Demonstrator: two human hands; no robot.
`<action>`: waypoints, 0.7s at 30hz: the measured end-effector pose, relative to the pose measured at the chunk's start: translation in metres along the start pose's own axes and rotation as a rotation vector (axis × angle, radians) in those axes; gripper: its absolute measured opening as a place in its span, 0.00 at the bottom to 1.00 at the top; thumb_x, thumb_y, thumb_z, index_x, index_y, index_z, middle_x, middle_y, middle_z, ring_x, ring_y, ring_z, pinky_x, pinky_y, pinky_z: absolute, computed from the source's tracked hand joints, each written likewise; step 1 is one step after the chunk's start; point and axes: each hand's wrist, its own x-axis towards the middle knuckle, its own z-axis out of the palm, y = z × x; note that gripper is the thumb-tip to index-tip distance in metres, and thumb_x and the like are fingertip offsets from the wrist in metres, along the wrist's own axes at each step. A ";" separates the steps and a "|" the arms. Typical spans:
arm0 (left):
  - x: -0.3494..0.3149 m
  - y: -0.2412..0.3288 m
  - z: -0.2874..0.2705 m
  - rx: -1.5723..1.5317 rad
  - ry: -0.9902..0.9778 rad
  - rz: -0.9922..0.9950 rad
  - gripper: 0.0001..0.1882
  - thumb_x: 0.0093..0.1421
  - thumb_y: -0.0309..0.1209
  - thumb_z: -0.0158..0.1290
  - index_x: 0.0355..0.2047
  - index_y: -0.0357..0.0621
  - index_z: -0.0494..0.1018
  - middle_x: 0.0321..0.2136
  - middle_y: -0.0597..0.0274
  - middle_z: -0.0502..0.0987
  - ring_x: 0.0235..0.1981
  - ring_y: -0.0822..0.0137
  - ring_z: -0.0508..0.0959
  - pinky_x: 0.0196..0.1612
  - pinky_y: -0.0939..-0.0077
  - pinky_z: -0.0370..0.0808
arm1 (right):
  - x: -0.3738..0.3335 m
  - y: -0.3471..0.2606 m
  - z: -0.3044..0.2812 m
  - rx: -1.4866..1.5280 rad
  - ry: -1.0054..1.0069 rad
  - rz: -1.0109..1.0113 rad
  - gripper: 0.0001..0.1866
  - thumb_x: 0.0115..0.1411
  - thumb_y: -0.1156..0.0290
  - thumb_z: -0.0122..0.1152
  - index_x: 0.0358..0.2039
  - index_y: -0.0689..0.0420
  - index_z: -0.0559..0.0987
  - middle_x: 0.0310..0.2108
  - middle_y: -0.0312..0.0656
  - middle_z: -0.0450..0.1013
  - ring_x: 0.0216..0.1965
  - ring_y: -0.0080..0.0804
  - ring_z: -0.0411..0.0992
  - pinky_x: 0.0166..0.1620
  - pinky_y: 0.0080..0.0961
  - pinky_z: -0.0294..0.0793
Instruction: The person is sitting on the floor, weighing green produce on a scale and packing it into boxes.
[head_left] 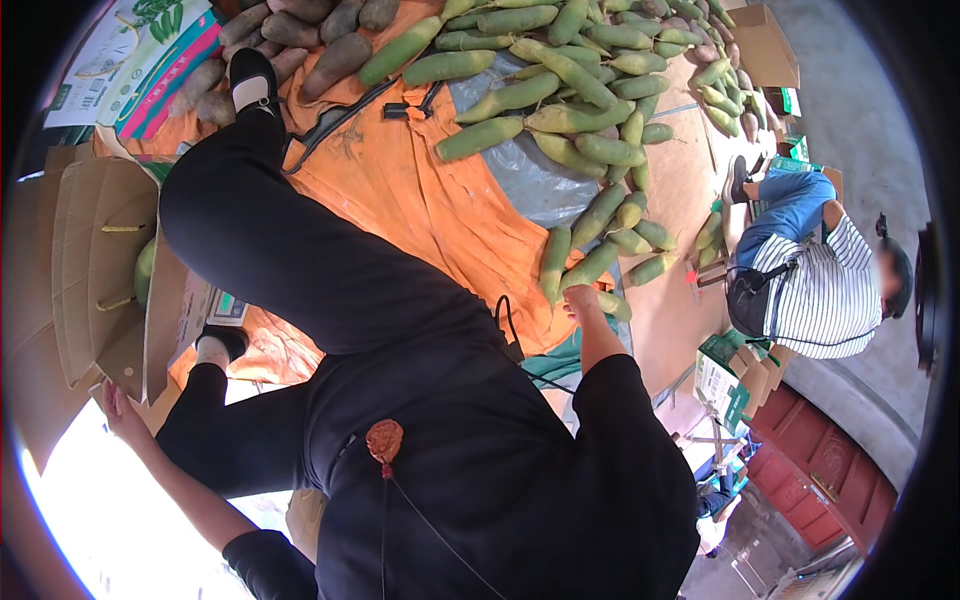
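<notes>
My right hand [580,298] reaches out from a black sleeve to the near edge of a pile of long green radishes [560,90]. Its fingers are curled around the end of one green radish [611,304]. My left hand [117,402] is at the lower left, holding the lower edge of an open cardboard box [95,270] by its flap. A green round vegetable [145,270] shows inside that box. My black-clothed legs [300,260] and torso fill the middle of the view.
The radishes lie on an orange sheet [420,200] and grey plastic over cardboard. Brownish roots [300,45] lie at the top left beside a printed carton [130,60]. Another person in a striped shirt [820,290] crouches at the right among small boxes [720,385].
</notes>
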 end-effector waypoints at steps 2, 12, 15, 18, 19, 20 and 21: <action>-0.002 0.000 -0.003 -0.005 0.000 -0.024 0.18 0.60 0.27 0.47 0.50 0.36 0.68 0.47 0.54 0.73 0.50 0.64 0.72 0.53 0.75 0.67 | -0.012 -0.005 0.007 0.242 0.047 0.126 0.06 0.55 0.68 0.54 0.34 0.51 0.73 0.27 0.35 0.72 0.26 0.27 0.74 0.26 0.28 0.72; -0.001 -0.001 0.008 -0.065 0.031 -0.003 0.17 0.57 0.28 0.48 0.48 0.37 0.70 0.41 0.53 0.75 0.43 0.63 0.74 0.47 0.73 0.70 | -0.007 0.031 0.076 1.162 -0.120 0.412 0.12 0.57 0.78 0.48 0.43 0.59 0.65 0.41 0.47 0.65 0.42 0.48 0.69 0.41 0.44 0.72; -0.019 0.062 0.018 0.101 -0.006 -0.018 0.18 0.58 0.27 0.47 0.49 0.44 0.70 0.43 0.55 0.75 0.45 0.64 0.74 0.49 0.73 0.69 | 0.004 0.035 0.073 1.185 -0.021 0.400 0.06 0.57 0.79 0.45 0.37 0.61 0.66 0.29 0.44 0.65 0.31 0.42 0.70 0.38 0.37 0.72; -0.029 0.086 0.014 0.122 0.038 -0.038 0.17 0.57 0.30 0.49 0.48 0.44 0.71 0.42 0.57 0.76 0.45 0.64 0.74 0.49 0.72 0.69 | 0.014 0.030 0.052 1.073 -0.063 0.422 0.05 0.55 0.78 0.47 0.33 0.60 0.68 0.26 0.44 0.68 0.25 0.39 0.72 0.26 0.36 0.71; -0.030 0.093 0.011 0.120 0.058 -0.033 0.17 0.56 0.31 0.51 0.47 0.45 0.72 0.41 0.58 0.76 0.44 0.64 0.74 0.48 0.71 0.69 | 0.003 0.019 0.048 0.932 -0.066 0.401 0.03 0.56 0.76 0.46 0.31 0.60 0.68 0.22 0.41 0.67 0.20 0.34 0.68 0.25 0.31 0.68; -0.031 0.094 0.007 0.131 0.075 -0.044 0.17 0.56 0.31 0.51 0.47 0.45 0.72 0.41 0.58 0.76 0.44 0.64 0.74 0.48 0.71 0.69 | -0.009 0.008 0.042 0.794 -0.060 0.373 0.04 0.58 0.74 0.44 0.30 0.59 0.68 0.18 0.38 0.66 0.15 0.30 0.64 0.25 0.27 0.64; -0.031 0.094 0.006 0.115 0.083 -0.043 0.17 0.56 0.31 0.51 0.47 0.45 0.72 0.41 0.58 0.76 0.45 0.63 0.74 0.48 0.70 0.69 | -0.018 0.000 0.036 0.784 -0.065 0.363 0.04 0.58 0.74 0.44 0.30 0.59 0.68 0.18 0.38 0.66 0.15 0.30 0.64 0.25 0.27 0.64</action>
